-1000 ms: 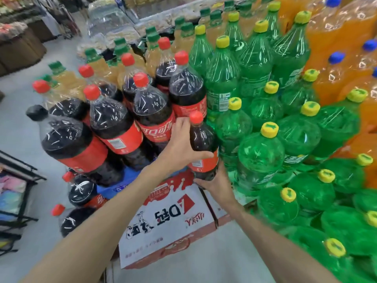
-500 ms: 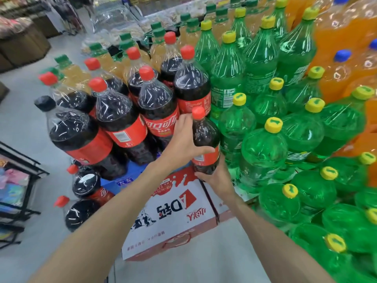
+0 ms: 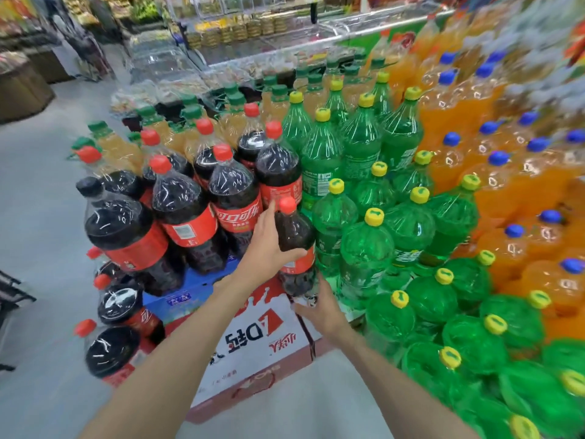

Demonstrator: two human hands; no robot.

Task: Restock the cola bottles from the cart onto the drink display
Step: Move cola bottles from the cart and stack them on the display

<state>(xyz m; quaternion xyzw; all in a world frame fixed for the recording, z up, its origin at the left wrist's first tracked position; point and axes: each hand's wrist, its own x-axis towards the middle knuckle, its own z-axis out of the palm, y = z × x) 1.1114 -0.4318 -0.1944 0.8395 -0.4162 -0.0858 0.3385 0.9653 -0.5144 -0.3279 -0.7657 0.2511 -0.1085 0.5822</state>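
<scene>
Left hand grips the cola bottle at its shoulder; right hand cups its base, fingers curled under. Bottle upright at the display's front edge, between cola row and green bottles, likely steadied for seating.

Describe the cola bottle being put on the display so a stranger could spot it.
Find where dark cola bottles meet green bottles. At that seam, above the red-and-white carton, stands the held cola bottle. Only it has hands on it: left hand, right hand.

cola bottles and green bottles tightly packed, floor open leftward
</scene>
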